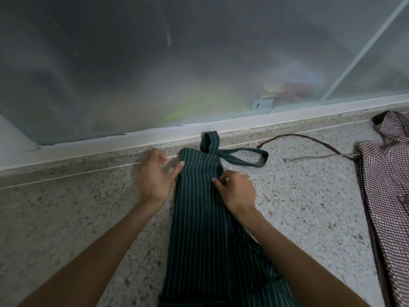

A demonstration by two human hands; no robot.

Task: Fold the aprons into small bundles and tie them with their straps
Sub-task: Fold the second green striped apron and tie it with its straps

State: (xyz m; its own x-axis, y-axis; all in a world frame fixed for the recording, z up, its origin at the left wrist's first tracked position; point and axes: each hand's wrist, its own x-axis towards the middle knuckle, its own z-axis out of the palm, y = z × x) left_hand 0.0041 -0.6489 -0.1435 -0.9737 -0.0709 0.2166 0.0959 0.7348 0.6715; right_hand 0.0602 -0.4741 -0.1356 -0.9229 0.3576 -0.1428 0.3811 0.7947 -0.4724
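A: Status on the striped apron (199, 218)?

B: It is laid lengthwise on the speckled counter (77, 218), already narrowed into a long strip, top end toward the window frame (155, 134). Neck loop (241, 157) is left spread out just beyond the top edge, probably so it stays free for tying.

A: Hands?

B: Left hand (155, 176) is set against the strip's left edge near the top, fingers loosely spread, thumb touching the cloth; nothing is gripped. Blurred, so finer detail cannot be told. Right hand (234, 189) rests on the strip's right side just below the top, fingers curled onto the fabric. A pinch on the folded edge is likely, presumably to keep the layers aligned.

A: Next?

B: Strip not yet rolled or folded short. Bundling expected from one end, straps last.

A: Other items?

B: Checked apron (389, 173) lies well right of the striped one, unfolded, its strap (309, 138) trailing toward the striped one's loop.
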